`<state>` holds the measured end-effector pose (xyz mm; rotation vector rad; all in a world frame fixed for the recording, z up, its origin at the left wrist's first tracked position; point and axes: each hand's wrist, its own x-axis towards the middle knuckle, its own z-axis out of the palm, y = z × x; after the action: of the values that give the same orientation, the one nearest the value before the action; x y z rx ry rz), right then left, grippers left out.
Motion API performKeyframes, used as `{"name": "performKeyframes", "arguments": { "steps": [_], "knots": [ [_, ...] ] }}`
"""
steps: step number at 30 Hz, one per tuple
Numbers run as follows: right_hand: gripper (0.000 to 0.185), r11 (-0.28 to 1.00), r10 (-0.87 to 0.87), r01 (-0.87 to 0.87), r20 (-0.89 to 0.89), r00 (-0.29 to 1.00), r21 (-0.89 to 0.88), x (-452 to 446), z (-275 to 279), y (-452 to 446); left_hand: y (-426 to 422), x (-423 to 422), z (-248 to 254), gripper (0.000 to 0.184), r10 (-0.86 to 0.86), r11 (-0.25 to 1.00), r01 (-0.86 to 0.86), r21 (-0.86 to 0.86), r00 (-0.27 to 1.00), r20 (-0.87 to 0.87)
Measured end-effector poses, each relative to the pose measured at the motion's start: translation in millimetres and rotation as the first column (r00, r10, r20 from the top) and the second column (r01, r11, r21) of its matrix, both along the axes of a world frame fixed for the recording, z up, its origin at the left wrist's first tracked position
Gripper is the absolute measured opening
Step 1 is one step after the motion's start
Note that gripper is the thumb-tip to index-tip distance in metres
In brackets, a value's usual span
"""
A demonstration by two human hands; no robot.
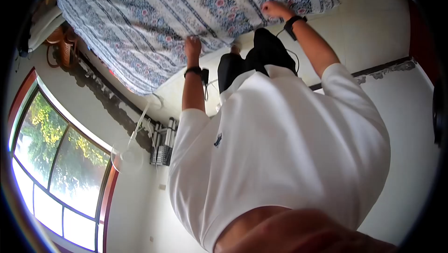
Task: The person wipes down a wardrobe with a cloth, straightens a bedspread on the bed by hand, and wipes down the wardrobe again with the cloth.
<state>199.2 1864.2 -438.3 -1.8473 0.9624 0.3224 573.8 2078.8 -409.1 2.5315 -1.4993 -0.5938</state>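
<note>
A floral sheet (154, 15) with blue, white and pink stripes spreads across the top of the head view. My left hand (192, 47) is closed at the sheet's near edge, pinching the cloth, with small folds around it. Farther right, my right hand (275, 9) lies against the same sheet, its fingers curled on the fabric. Each wrist wears a black band, and thin cables hang near both. The fingertips of both hands are partly hidden.
A pale floor (364, 33) runs beside the sheet. At the left are a window (60, 159), a white fan (130, 157), a dark wire basket (161, 155) and a brown woven item (67, 50). My legs in black (268, 50) stand close to the sheet's edge.
</note>
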Motion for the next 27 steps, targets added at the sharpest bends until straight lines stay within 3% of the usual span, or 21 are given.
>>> {"name": "performKeyframes", "arguments": {
  "steps": [1, 3, 6, 7, 9, 10, 11, 13, 14, 15, 16, 17, 19, 20, 21, 22, 23, 24, 25, 26, 27],
  "knots": [
    [0.027, 0.994, 0.039, -0.040, -0.010, 0.999, -0.101, -8, -15, -6, -22, 4, 13, 0.031, 0.053, 0.999, -0.054, -0.006, 0.997, -0.051],
    [0.030, 0.974, -0.162, 0.175, -0.096, 0.982, 0.146, -12, 16, -10, -48, 5, 28, 0.027, 0.177, 0.983, -0.185, -0.014, 0.958, -0.228],
    [0.031, 0.947, -0.178, 0.238, -0.268, 0.947, 0.215, -10, 6, -3, -32, 22, -8, 0.025, 0.129, 0.988, -0.111, 0.105, 0.976, -0.176],
    [0.031, 0.948, -0.164, 0.228, -0.273, 0.948, 0.222, -8, 1, 8, -17, 26, -26, 0.026, 0.107, 0.985, -0.086, 0.148, 0.983, -0.147],
    [0.036, 0.985, 0.036, 0.060, -0.527, 0.849, 0.164, -4, -15, 24, 17, 31, -46, 0.028, 0.092, 0.981, -0.068, 0.180, 0.988, -0.127],
    [0.041, 0.991, -0.099, 0.133, -0.504, 0.858, 0.031, -14, -59, 57, 32, 27, -51, 0.030, 0.082, 0.971, -0.048, 0.236, 0.987, -0.135],
    [0.048, 0.991, -0.002, 0.068, -0.480, 0.877, 0.119, -19, -70, 76, 45, 23, -51, 0.032, 0.076, 0.958, -0.032, 0.285, 0.986, -0.146],
    [0.057, 0.967, -0.070, 0.180, -0.487, 0.871, 0.181, 9, -21, 111, 74, 36, -45, 0.036, 0.090, 0.954, 0.003, 0.299, 0.951, -0.295],
    [0.057, 0.946, -0.181, 0.274, -0.420, 0.890, 0.174, 16, -25, 132, 91, 51, -56, 0.038, 0.040, 0.936, 0.101, 0.336, 0.920, -0.389],
    [0.057, 0.958, -0.156, 0.241, -0.419, 0.894, 0.158, 21, -34, 150, 105, 65, -66, 0.040, -0.002, 0.917, 0.192, 0.350, 0.878, -0.478],
    [0.057, 0.938, -0.208, 0.291, -0.368, 0.906, 0.188, 27, -43, 166, 119, 79, -72, 0.044, -0.010, 0.943, 0.179, 0.282, 0.860, -0.511],
    [0.058, 0.915, -0.254, 0.334, -0.317, 0.914, 0.228, 40, -41, 177, 129, 99, -75, 0.044, 0.021, 0.954, 0.134, 0.268, 0.862, -0.507],
    [0.056, 0.838, -0.213, 0.375, -0.393, 0.894, 0.398, 78, -11, 186, 153, 140, -80, 0.048, 0.528, 0.747, -0.151, 0.648, 0.727, -0.439],
    [0.055, 0.858, -0.248, 0.377, -0.361, 0.899, 0.349, 84, -39, 205, 155, 161, -49, 0.051, 0.552, 0.724, -0.194, 0.662, 0.738, -0.387],
    [0.055, 0.878, -0.281, 0.377, -0.320, 0.905, 0.294, 89, -65, 211, 178, 185, -61, 0.050, 0.533, 0.792, -0.333, 0.512, 0.787, -0.312],
    [0.057, 0.936, -0.263, 0.315, -0.282, 0.922, 0.158, 111, -52, 205, 183, 199, -23, 0.052, 0.649, 0.755, -0.501, 0.424, 0.662, -0.375],
    [0.060, 0.965, -0.252, 0.263, -0.243, 0.937, 0.016, 142, -33, 210, 226, 241, -110, 0.051, 0.403, 0.893, -0.303, 0.333, 0.866, -0.295],
    [0.063, 0.971, -0.235, 0.217, -0.240, 0.942, -0.097, 172, -26, 208, 214, 237, -38, 0.048, 0.702, 0.706, -0.629, 0.324, 0.683, -0.203],
    [0.066, 0.963, -0.226, 0.178, -0.242, 0.944, -0.204, 202, -14, 211, 226, 250, -33, 0.047, 0.706, 0.707, -0.643, 0.293, 0.670, -0.232],
    [0.068, 0.974, -0.213, 0.190, -0.218, 0.952, -0.120, 235, 18, 210, 236, 258, -38, 0.048, 0.701, 0.710, -0.663, 0.237, 0.698, -0.146],
    [0.069, 0.978, -0.208, 0.204, -0.188, 0.960, -0.037, 268, 50, 209, 236, 254, -8, 0.053, 0.732, 0.680, -0.714, 0.167, 0.648, -0.212]
  ]
}}
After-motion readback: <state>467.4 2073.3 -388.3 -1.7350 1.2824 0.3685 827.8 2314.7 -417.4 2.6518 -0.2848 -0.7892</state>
